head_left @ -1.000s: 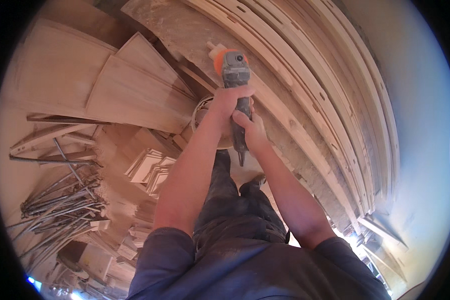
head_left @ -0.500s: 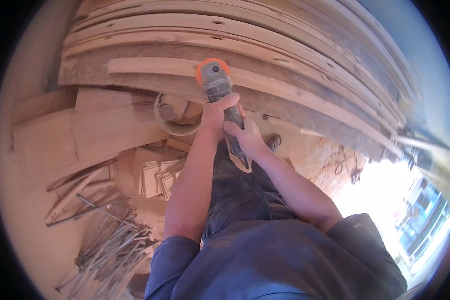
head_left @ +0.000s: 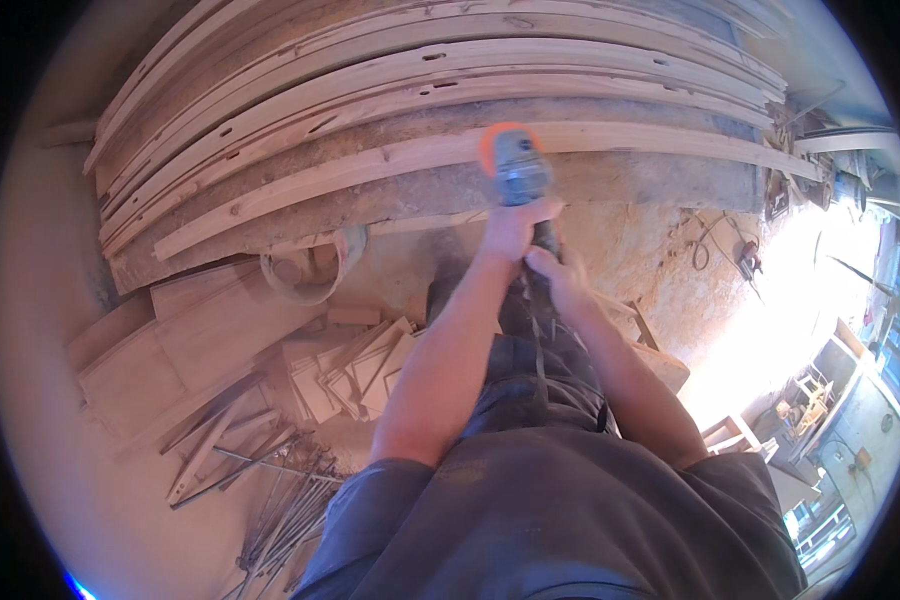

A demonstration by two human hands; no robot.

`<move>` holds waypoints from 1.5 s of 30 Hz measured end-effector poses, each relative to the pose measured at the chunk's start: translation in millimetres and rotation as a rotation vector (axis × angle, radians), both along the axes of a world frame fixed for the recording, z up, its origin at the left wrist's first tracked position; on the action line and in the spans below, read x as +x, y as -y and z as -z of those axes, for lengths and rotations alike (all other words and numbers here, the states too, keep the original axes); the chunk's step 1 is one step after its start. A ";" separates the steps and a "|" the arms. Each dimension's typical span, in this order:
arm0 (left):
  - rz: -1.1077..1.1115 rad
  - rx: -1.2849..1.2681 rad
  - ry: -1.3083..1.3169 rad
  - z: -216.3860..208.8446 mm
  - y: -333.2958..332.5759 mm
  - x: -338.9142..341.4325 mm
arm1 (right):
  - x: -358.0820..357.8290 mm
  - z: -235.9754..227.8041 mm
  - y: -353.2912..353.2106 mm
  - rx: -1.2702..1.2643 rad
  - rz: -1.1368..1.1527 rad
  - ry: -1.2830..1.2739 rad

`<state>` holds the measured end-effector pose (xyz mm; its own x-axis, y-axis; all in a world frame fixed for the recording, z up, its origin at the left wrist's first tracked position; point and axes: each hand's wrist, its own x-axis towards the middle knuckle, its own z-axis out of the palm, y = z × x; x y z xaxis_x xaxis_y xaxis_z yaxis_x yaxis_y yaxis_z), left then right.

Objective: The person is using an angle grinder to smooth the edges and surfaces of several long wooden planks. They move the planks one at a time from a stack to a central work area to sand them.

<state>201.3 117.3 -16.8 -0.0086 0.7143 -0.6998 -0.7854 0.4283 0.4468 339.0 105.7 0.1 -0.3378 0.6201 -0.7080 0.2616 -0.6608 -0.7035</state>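
Note:
Both hands hold a grey angle grinder (head_left: pixel 523 178) with an orange disc (head_left: pixel 489 150), somewhat blurred by motion. My left hand (head_left: pixel 512 230) wraps round its body just behind the head. Behind it, nearer me, my right hand (head_left: pixel 562 280) closes round the rear grip. The disc is over a long pale wooden strip (head_left: pixel 400 156), apparently touching it, though the contact is hidden under the tool head. That strip lies along the near part of a dusty bench (head_left: pixel 370 203).
More long wooden strips with slots (head_left: pixel 430 58) lie behind on the bench. Below its left part stand a bucket (head_left: pixel 348 252), flat boards (head_left: pixel 220 325) and thin wooden pieces (head_left: pixel 340 380). Metal rods (head_left: pixel 285 515) lie at the lower left. A cable (head_left: pixel 702 258) is on the right floor.
The grinder has moved to the right along the strip, with both hands still round it. My view has turned, showing more of the floor and bright opening on the right.

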 end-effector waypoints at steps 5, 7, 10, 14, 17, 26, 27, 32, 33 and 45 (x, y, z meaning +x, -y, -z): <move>0.060 -0.048 -0.027 -5.5 -31.5 36.9 | 25.5 -20.9 -18.3 0.006 0.141 -0.056; 0.006 -0.020 -0.071 7.1 -18.2 23.1 | 6.4 -20.1 -13.0 0.028 0.099 -0.056; -0.095 0.015 -0.015 19.4 19.2 -26.8 | -23.0 16.8 -3.8 -0.012 -0.239 0.100; -0.381 -0.023 -0.100 1.5 59.6 -116.2 | -124.0 -11.4 -9.3 0.239 -0.576 0.082; -0.512 -0.017 -0.048 -2.9 67.2 -154.8 | -162.8 -17.7 -14.5 0.221 -0.687 0.090; -0.368 -0.086 -0.034 -0.2 -5.3 -30.9 | -36.1 -10.4 -70.2 0.145 -0.627 0.177; -0.335 -0.086 -0.038 3.0 -15.2 -6.2 | -10.9 -12.9 -80.6 0.145 -0.602 0.172; -0.243 -0.070 -0.059 5.0 -75.2 125.2 | 121.2 -15.5 -130.6 0.228 -0.465 0.144; -0.196 -0.085 -0.110 -3.0 -92.9 152.0 | 151.5 -3.8 -133.0 0.250 -0.367 0.086; -0.193 -0.058 -0.035 6.1 -150.9 250.4 | 244.0 -13.8 -179.1 -0.024 -0.202 -0.028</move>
